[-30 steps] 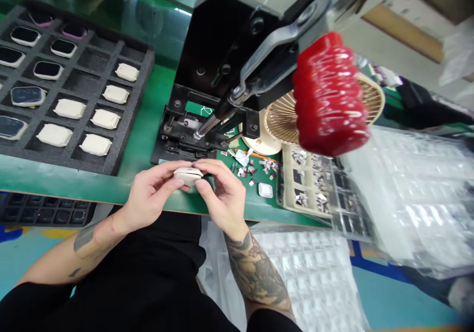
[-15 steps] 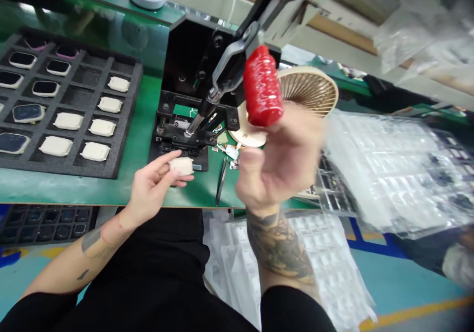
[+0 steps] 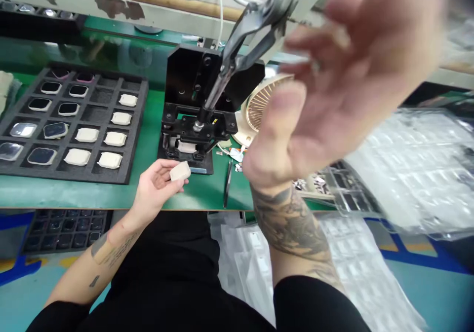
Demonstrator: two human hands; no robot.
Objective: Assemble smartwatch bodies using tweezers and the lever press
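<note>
Between the thumb and fingers of my left hand (image 3: pixel 157 186) is a small cream-coloured case (image 3: pixel 180 172), just in front of the black press (image 3: pixel 198 125). Another light piece (image 3: pixel 187 147) shows inside the press, under its plate. My right hand (image 3: pixel 351 85) is raised high at the right, blurred, its fingers apart and nothing seen in them. It is beside the metal lever (image 3: pixel 255 26) of the press; the red handle does not show. To the left, a dark foam tray (image 3: pixel 128 166) bears several cream cases and several dark-screened watch-like pieces.
Tweezers (image 3: pixel 227 184) lie right of the press, near small scraps. A cream fan (image 3: pixel 255 107) stands behind my right hand. Clear plastic trays (image 3: pixel 425 169) fill the right side. Another dark tray (image 3: pixel 66 229) is below the table's edge.
My right hand has moved up and right, off the red handle, and opened. The lever stands more upright. My left hand still holds the case, now tilted. The view has shifted.
</note>
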